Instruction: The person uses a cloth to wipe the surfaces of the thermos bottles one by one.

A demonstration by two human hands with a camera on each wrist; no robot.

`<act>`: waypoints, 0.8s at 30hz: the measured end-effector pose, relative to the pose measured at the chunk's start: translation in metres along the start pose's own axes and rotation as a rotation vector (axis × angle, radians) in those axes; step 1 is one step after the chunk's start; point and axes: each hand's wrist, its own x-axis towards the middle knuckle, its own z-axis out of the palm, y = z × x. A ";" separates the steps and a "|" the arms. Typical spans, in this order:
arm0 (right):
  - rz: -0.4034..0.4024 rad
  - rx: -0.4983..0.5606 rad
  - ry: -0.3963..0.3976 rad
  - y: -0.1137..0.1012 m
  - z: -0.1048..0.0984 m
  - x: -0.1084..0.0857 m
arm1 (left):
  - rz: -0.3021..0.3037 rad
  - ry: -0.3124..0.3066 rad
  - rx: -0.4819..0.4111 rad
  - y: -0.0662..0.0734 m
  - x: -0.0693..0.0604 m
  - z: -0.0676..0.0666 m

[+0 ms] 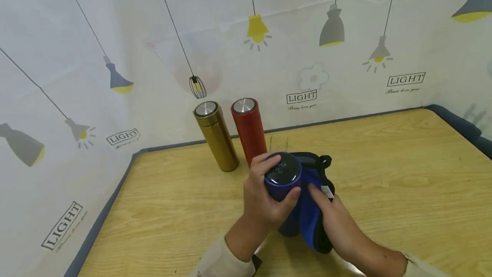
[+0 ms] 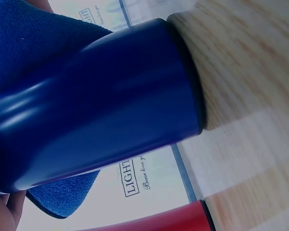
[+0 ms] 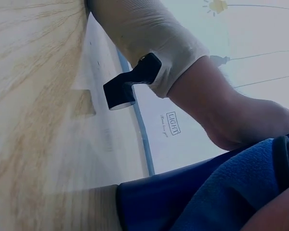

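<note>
A blue bottle (image 2: 111,91) with a dark, glossy lid (image 1: 283,169) that shows lit marks stands upright in front of me. My left hand (image 1: 265,195) grips it near the top, fingers curled round the far side and thumb on the near side. My right hand (image 1: 342,225) holds a blue cloth (image 1: 309,213) with black edging and a small loop against the bottle's right side; its fingers are partly hidden by the cloth. In the right wrist view the cloth (image 3: 231,192) overlaps the bottle (image 3: 154,197).
Behind my left hand stand a gold bottle (image 1: 218,140) and a red bottle (image 1: 250,129), both with silver-topped lids. The wooden table (image 1: 403,170) extends to both sides, and a backdrop (image 1: 230,54) printed with lamps rises behind it.
</note>
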 end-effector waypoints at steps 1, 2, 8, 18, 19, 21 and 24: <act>-0.004 0.006 -0.004 0.000 0.000 -0.001 | 0.002 0.000 -0.002 0.000 0.000 0.000; -0.012 0.013 -0.013 -0.001 -0.001 -0.001 | 0.004 0.002 -0.002 0.000 0.000 0.000; -0.045 -0.001 -0.037 -0.003 -0.005 -0.007 | 0.000 -0.005 -0.013 0.000 -0.001 0.001; -0.112 -0.015 -0.044 -0.003 -0.006 -0.009 | -0.003 -0.005 -0.021 0.000 0.001 0.001; -0.112 -0.012 -0.042 -0.002 -0.006 -0.008 | -0.003 -0.004 -0.020 0.000 0.001 0.001; -0.117 -0.012 -0.038 -0.001 -0.005 -0.008 | 0.000 0.000 -0.021 0.000 0.000 0.002; -0.118 -0.015 -0.034 0.000 -0.003 -0.007 | 0.004 0.008 -0.019 0.000 0.000 0.002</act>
